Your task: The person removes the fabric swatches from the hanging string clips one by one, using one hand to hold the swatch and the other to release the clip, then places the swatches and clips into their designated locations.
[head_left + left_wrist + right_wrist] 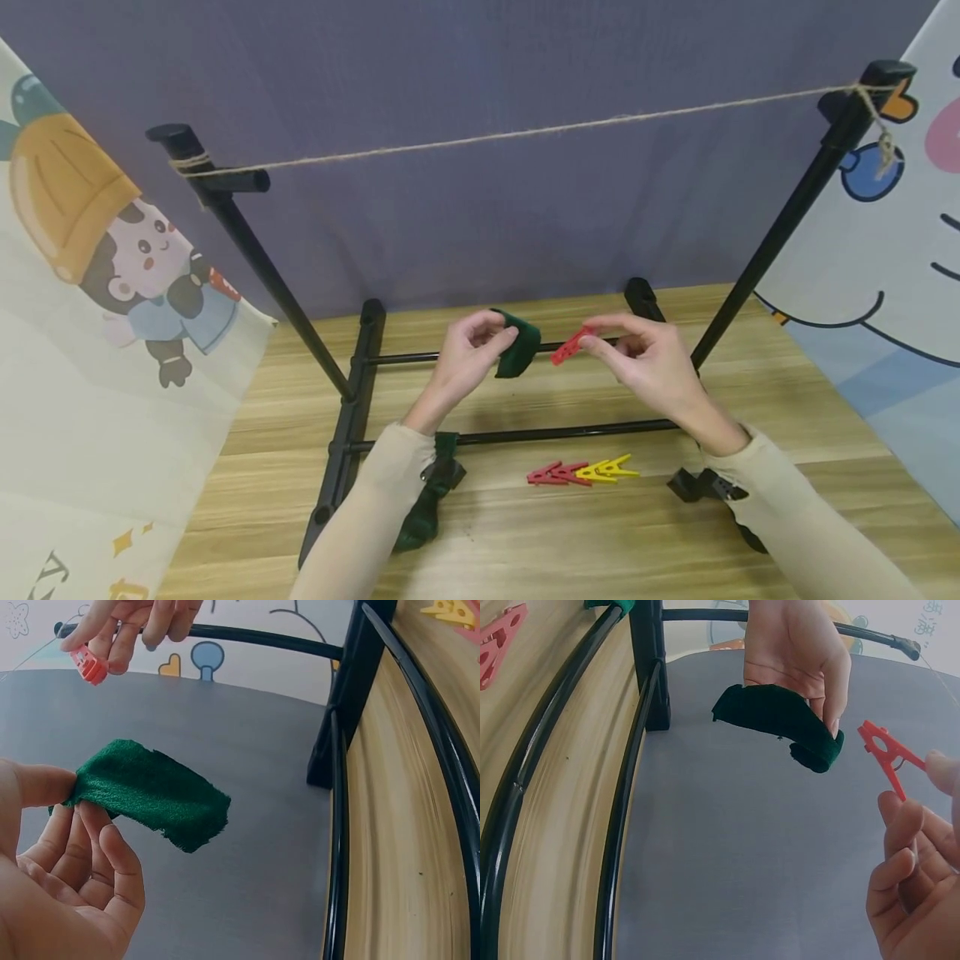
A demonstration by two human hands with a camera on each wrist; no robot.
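Observation:
Between thumb and fingers, my left hand pinches a strip of dark green cloth, which droops to the right in the head view. My right hand holds a red clothespin by its handle ends, its tip pointing toward the cloth with a small gap between them. Both hands are below a twine line tied between the two posts of a black frame. On the wooden surface lies a row of red and yellow clothespins.
More green cloth lies beside the left forearm, partly hidden. Black crossbars of the frame run low in front of me. A grey-purple backdrop stands behind, with printed cartoon panels on both sides.

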